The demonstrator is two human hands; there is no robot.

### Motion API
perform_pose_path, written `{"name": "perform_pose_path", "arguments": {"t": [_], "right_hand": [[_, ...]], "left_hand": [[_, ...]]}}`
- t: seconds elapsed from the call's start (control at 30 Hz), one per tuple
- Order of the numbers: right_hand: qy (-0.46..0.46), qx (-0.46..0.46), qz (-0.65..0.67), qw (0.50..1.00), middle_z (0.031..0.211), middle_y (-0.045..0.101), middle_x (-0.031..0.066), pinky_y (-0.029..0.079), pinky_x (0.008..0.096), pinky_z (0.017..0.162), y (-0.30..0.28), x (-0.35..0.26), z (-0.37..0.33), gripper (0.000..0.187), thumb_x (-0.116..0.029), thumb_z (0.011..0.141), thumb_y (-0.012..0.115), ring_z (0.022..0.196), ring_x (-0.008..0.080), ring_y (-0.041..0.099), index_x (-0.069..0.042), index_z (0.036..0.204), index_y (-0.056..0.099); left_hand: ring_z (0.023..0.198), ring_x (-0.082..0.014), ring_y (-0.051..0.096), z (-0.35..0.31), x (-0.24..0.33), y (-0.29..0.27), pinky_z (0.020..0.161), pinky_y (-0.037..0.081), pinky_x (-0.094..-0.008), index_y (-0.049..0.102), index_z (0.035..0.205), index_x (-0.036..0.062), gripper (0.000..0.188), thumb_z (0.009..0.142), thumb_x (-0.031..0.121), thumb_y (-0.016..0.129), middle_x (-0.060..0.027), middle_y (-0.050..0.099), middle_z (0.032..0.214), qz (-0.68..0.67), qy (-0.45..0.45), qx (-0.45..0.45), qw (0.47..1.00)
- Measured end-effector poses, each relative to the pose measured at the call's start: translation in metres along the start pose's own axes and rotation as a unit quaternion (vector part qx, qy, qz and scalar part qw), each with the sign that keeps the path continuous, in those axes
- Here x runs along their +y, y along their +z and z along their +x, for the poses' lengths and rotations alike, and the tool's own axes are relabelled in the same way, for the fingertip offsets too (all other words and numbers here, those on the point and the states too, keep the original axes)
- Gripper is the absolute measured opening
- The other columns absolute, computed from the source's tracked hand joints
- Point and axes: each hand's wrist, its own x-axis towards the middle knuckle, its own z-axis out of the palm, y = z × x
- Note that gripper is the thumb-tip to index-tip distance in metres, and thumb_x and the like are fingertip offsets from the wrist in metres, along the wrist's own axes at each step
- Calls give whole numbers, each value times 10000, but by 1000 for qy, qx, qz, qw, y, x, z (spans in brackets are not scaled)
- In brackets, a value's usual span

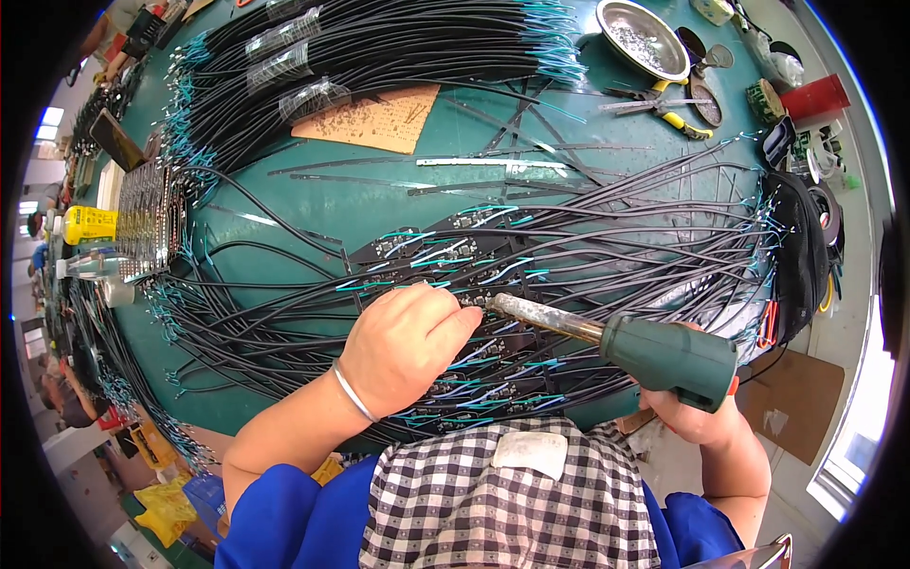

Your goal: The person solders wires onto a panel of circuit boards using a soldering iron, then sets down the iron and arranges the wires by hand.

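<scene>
While our right hand (697, 408) grips the green handle of the soldering iron (654, 353), its long metal tip reaches left to a small black circuit board (474, 302) lying among the wires at the middle of the desk (332, 204). Our left hand (403, 346), with a thin silver bangle (353, 391) on the wrist, rests on the wires beside that board, its fingertips pinched together right at the iron's tip; what they pinch is too small to tell. More small black boards (445, 251) lie around it, each joined to thin black cables (616, 247) with blue-green ends that fan out to the right and left. A big bundle of the same cables (379, 47), wrapped in places with clear tape, lies across the far side of the green desk. Near it sit a brown cardboard piece (374, 119), a round metal bowl (645, 38) and yellow-handled pliers (668, 104). A yellow bottle (90, 224) stands at the left edge. A checkered cloth (502, 503) covers our lap.
</scene>
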Motion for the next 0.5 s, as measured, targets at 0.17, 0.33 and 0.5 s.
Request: {"name": "perform_pose_path", "arguments": {"t": [0.17,0.33,0.5], "right_hand": [[-77,-9,-65,995,977,674,115,462,397,886,-3,3,2,312,-50,682,691,945,308,611,-30,993,674],[-72,-13,-62,995,968,673,117,464,400,885,-2,1,4,306,-47,679,688,907,312,624,-28,983,673],[-102,-7,-69,992,950,671,121,482,396,855,-1,5,8,281,-47,671,690,866,319,638,-27,951,676]], "left_hand": [[669,-207,551,0,1,1,579,462,-313,634,882,33,187,697,62,634,-51,523,742,5,-2,2,1000],[665,-207,548,-1,-1,3,575,461,-315,634,883,33,191,694,62,634,-51,513,734,5,-2,-5,1000],[661,-207,546,-3,-3,5,573,459,-315,634,882,33,189,696,64,633,-52,512,733,9,-8,-11,1000]]}}
